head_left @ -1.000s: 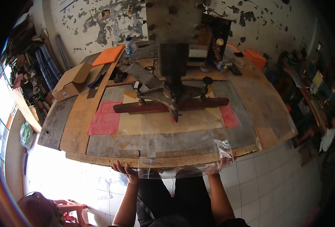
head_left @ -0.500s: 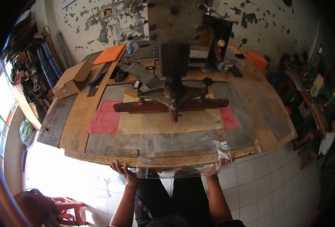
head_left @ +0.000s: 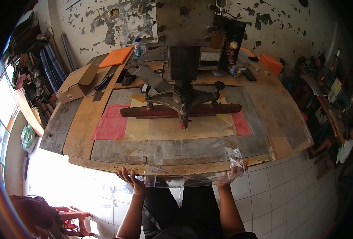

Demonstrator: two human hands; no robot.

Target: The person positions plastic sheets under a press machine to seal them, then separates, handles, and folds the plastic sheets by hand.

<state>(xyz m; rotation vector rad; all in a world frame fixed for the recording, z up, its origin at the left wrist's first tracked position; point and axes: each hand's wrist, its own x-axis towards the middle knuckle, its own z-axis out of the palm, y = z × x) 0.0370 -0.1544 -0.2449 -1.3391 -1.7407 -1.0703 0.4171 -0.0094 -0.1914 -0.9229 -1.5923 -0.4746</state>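
Plastic (head_left: 188, 182) sits at the front edge of the table (head_left: 80, 131), right end gripped by the right hand (head_left: 226, 178); whether the left hand (head_left: 132, 182), fingers spread, grips too I cannot tell. The press (head_left: 183, 95) blocks the middle. Behind, leftward, are a box (head_left: 73, 86), its label (head_left: 69, 96) too small to read, and a bottle (head_left: 139, 49).

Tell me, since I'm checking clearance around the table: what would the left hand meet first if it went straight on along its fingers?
The left hand would probably meet the worktable's front edge first, though depth is unclear and it might pass above or below.
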